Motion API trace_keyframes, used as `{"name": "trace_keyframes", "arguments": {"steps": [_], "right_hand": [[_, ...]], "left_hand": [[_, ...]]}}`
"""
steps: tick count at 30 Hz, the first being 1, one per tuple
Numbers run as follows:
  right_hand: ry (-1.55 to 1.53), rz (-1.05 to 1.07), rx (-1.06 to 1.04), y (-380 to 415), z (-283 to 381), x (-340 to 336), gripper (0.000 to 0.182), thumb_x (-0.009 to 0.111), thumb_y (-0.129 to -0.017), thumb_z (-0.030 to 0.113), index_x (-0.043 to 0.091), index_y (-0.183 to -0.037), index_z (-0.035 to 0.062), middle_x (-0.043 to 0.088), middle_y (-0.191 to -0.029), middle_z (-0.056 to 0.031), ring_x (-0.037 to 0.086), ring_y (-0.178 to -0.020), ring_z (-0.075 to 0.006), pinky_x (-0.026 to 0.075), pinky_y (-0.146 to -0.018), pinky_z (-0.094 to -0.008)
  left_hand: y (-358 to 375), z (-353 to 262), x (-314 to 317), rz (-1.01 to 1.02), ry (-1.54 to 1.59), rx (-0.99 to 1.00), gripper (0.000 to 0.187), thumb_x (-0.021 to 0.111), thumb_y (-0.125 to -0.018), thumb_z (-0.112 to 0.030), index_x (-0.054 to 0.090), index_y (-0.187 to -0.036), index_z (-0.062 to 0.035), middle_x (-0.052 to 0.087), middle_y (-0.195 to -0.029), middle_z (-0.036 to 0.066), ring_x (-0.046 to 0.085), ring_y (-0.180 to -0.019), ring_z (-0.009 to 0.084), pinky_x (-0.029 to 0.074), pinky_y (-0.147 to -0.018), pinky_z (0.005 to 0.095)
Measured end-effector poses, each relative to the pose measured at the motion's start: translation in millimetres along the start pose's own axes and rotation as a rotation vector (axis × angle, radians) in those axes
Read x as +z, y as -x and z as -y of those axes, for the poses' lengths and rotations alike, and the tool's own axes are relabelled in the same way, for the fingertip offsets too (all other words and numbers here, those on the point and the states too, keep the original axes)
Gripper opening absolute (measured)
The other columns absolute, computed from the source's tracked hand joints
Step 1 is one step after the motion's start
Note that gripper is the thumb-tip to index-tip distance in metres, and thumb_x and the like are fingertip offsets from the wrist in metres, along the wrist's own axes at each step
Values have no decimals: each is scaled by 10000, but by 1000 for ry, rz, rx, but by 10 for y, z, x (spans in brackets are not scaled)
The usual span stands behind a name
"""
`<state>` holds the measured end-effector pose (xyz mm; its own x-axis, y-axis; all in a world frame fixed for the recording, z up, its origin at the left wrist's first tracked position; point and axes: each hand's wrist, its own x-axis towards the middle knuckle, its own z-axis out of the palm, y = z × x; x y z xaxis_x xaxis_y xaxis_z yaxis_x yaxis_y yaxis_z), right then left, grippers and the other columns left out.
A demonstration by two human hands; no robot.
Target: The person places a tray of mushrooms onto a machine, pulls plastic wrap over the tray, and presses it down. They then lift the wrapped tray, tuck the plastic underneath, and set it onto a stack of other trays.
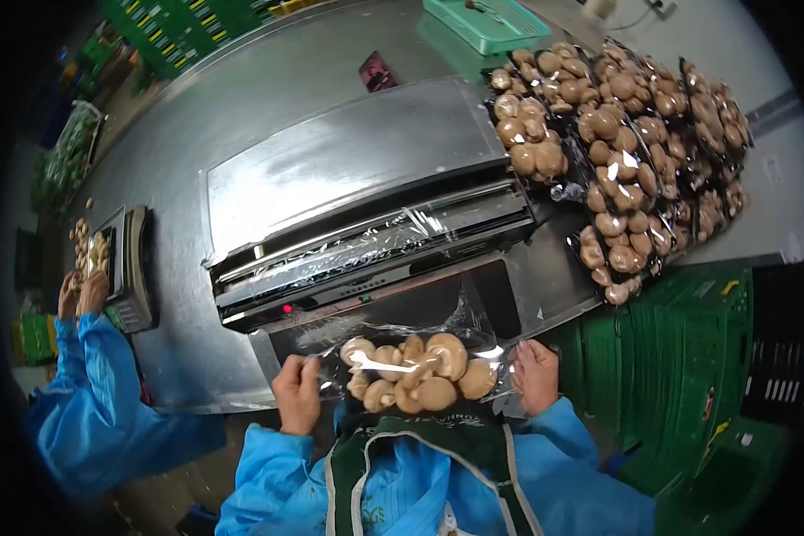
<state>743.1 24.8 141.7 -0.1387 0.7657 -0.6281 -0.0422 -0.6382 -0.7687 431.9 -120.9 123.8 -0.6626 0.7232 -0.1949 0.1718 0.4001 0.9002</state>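
- Bright blue long sleeves reach to both wrists, gathered at the cuffs.
- A dark green apron with pale edging along its straps covers the chest.
- The left hand and right hand are bare.

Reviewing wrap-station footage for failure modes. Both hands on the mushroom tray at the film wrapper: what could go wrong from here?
1. The film looks wrinkled and bunched over the mushroom tray; it may seal unevenly or tear.
2. The left hand and right hand each have a grip on a tray end close to the wrapper, whose red light is on; fingers could touch a hot part.
3. The wrapped trays are stacked to the table edge; one might slide off.
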Motion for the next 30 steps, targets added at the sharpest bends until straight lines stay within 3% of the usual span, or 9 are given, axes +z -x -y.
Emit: {"name": "trace_keyframes", "arguments": {"steps": [5, 8, 11, 18, 21, 22, 23, 25, 30], "right_hand": [[333, -332, -386, -361, -1113, -185, 194, 520, -923, 191, 556, -780, 65, 527, -677, 23, 465, -555, -67, 396, -490, -244], [-1038, 16, 353, -418, -1288, 313, 99, 528, -904, 148, 573, -881, 62, 551, -953, -3, 531, -818, -83, 464, -709, -256], [-934, 570, 336, -123, -890, 510, 93, 530, -897, 136, 573, -902, 53, 554, -979, -21, 534, -865, -95, 458, -756, -265], [-645, 989, 313, 546, -564, 436, 109, 536, -881, 107, 574, -949, 31, 560, -1042, -61, 540, -974, -123, 444, -864, -284], [226, 922, -171, 66, -410, 129, 153, 556, -861, 106, 573, -973, 2, 583, -1043, -83, 545, -1017, -155, 433, -909, -293], [433, 481, -140, 169, 70, 228, 236, 566, -857, 137, 554, -1046, -4, 578, -1075, -99, 548, -1042, -168, 417, -954, -319], [-42, 485, -291, 113, 311, 245, 326, 579, -841, 135, 520, -1131, 0, 565, -1144, -120, 535, -1094, -206, 382, -998, -359], [423, 946, -707, 350, 1014, 800, 530, 591, -843, 234, 425, -1294, 10, 428, -1345, -170, 431, -1227, -306, 268, -1076, -399], [723, 1463, -140, 368, 813, 958, 716, 656, -800, 253, 316, -1399, 58, 398, -1389, -148, 402, -1270, -279, 326, -1042, -376]], "left_hand": [[-566, -166, 515, 145, -641, 601, 104, 616, -795, -103, 517, -785, -77, 574, -653, 150, 577, -599, 349, 447, -501, 408], [-638, -211, 792, 236, -608, 738, 97, 605, -783, -104, 513, -779, -76, 573, -650, 143, 572, -574, 350, 449, -495, 434], [-434, -74, 838, 567, 262, -99, 146, 623, -842, -190, 555, -873, -64, 628, -794, 51, 626, -746, 158, 480, -612, 291], [219, -1022, 343, 1323, 702, -330, 492, 654, -815, -334, 493, -1206, -83, 510, -1227, 162, 489, -1151, 307, 367, -1021, 407], [231, -1141, 300, 1576, 737, -372, 491, 618, -838, -319, 470, -1238, -76, 485, -1261, 159, 473, -1171, 291, 355, -1027, 393], [233, -1119, 282, 1618, 733, -366, 491, 606, -846, -314, 463, -1249, -74, 476, -1272, 158, 468, -1178, 286, 351, -1029, 389], [234, -1074, 263, 1646, 725, -354, 490, 594, -853, -309, 456, -1260, -72, 468, -1283, 157, 463, -1185, 281, 347, -1031, 384], [253, -969, 252, 1690, 682, -343, 490, 570, -868, -299, 441, -1281, -68, 451, -1306, 154, 452, -1199, 270, 339, -1035, 375], [216, -650, 60, 1640, 357, -126, 492, 509, -906, -275, 404, -1334, -57, 409, -1362, 148, 425, -1234, 244, 319, -1045, 352]]}}
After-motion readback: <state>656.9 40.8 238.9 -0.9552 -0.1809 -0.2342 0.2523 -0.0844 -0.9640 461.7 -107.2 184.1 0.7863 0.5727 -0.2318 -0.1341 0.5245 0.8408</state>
